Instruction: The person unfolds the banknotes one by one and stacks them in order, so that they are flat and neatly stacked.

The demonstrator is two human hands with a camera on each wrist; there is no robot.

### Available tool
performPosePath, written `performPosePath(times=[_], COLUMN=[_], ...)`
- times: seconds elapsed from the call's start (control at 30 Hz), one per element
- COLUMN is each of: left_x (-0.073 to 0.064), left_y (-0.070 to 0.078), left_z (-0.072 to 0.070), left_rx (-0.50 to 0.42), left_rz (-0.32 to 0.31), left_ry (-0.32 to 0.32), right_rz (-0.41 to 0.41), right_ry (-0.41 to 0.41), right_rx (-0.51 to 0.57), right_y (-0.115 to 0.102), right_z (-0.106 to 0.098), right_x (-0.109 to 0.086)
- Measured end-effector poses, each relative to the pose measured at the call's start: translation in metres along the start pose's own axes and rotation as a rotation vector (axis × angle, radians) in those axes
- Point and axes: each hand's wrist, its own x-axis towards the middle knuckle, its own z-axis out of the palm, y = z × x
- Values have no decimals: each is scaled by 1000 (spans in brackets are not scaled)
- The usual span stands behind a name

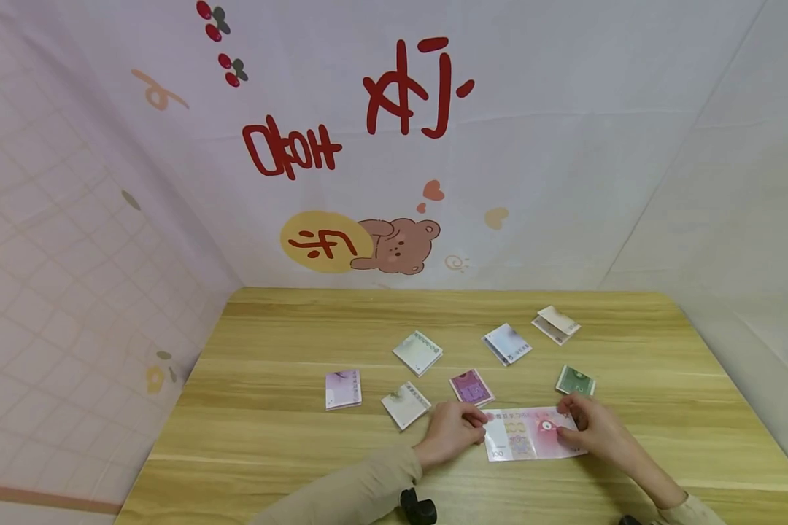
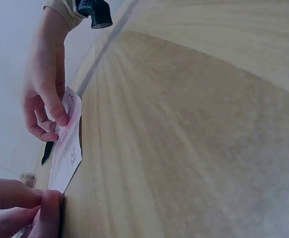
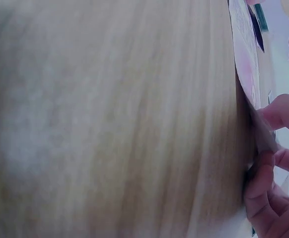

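Observation:
A pink banknote (image 1: 519, 435) marked 100 lies spread out near the front of the wooden table, with a faint fold line across its middle. My left hand (image 1: 452, 435) pinches its left end between thumb and fingers, as the left wrist view also shows at that hand's fingertips (image 2: 49, 201). At the other end, my right hand (image 1: 596, 432) grips the note, thumb on its face. In the right wrist view this end of the note (image 3: 263, 130) bends up off the table between the thumb and curled fingers (image 3: 261, 186).
Several folded notes lie behind the hands: light purple (image 1: 344, 389), pale green (image 1: 417, 353), whitish (image 1: 406, 405), magenta (image 1: 472, 387), bluish (image 1: 506, 344), a half-open brownish one (image 1: 556, 326) and dark green (image 1: 575, 380), close to the right fingers. A printed cloth (image 1: 551, 160) backs the table.

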Motion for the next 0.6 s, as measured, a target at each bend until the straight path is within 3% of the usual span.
performPosePath(times=[0.33, 0.6], left_x=[7, 15], left_y=[-6, -3], left_z=[-1, -14], left_rx=[-66, -55], left_rz=[-68, -47], left_ry=[13, 89], right_rz=[73, 94], right_ry=[-8, 9], right_rx=[-116, -60], right_y=[-5, -20], right_z=[0, 2], right_x=[-1, 13])
